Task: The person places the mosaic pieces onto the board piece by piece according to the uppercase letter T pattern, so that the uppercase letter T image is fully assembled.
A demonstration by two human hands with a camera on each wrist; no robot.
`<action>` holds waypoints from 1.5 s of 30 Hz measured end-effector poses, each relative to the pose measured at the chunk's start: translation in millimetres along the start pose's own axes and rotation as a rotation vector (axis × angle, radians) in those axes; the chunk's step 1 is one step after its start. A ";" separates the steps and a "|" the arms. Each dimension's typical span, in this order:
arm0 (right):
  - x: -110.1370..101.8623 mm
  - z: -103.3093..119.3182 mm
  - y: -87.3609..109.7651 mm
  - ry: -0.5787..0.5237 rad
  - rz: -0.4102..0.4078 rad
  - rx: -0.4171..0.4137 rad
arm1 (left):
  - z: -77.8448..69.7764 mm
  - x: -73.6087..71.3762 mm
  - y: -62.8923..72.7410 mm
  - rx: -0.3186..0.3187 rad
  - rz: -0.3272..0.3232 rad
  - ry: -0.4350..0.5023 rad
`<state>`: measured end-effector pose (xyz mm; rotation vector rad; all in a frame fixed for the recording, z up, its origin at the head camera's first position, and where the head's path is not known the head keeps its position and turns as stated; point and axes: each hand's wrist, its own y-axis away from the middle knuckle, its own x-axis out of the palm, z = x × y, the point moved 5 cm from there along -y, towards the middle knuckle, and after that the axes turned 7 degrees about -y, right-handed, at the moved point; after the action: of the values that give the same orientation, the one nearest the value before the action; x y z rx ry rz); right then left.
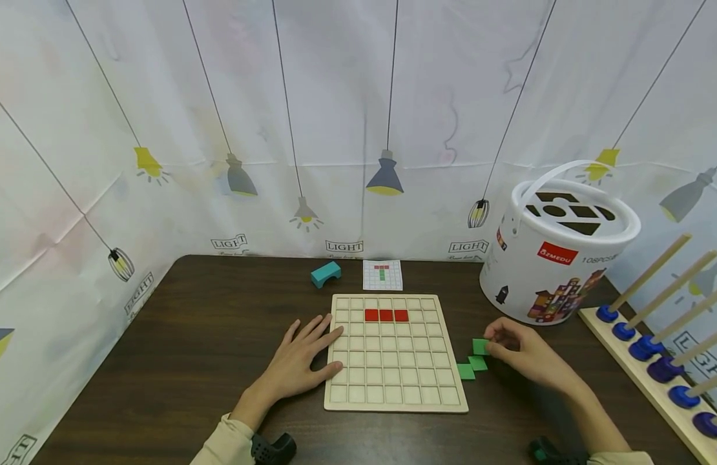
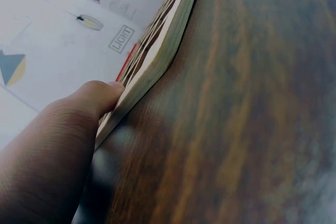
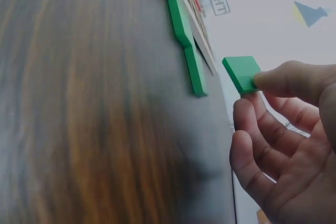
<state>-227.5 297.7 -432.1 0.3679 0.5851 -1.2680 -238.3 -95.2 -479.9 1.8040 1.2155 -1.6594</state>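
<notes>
A wooden grid board (image 1: 396, 407) lies on the dark table, with three red square tiles (image 1: 386, 315) side by side in its second row from the top. My left hand (image 1: 300, 358) rests at the board's left edge, fingers spread; its thumb (image 2: 100, 95) touches that edge in the left wrist view. Between thumb and fingers, my right hand (image 1: 524, 352) pinches a green square tile (image 3: 241, 72), raised off the table. Two more green tiles, one (image 1: 466, 371) against the board's right edge and another (image 1: 478, 363) touching it, lie on the table just below the held one.
Behind the board lie a small printed grid card (image 1: 382, 284) with a red and green T pattern and a teal arch block (image 1: 326, 274). A white lidded bucket (image 1: 559, 258) stands at the back right. A wooden rack with pegs and blue rings (image 1: 645, 349) runs along the right side.
</notes>
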 end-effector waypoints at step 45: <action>54.8 29.4 -46.7 -0.089 -0.004 -0.015 | 0.7 -0.8 0.1 0.002 0.004 0.014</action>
<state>-256.3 225.7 -438.6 0.2968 0.5197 -1.2764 -238.7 -96.1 -479.4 1.8211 1.2157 -1.6488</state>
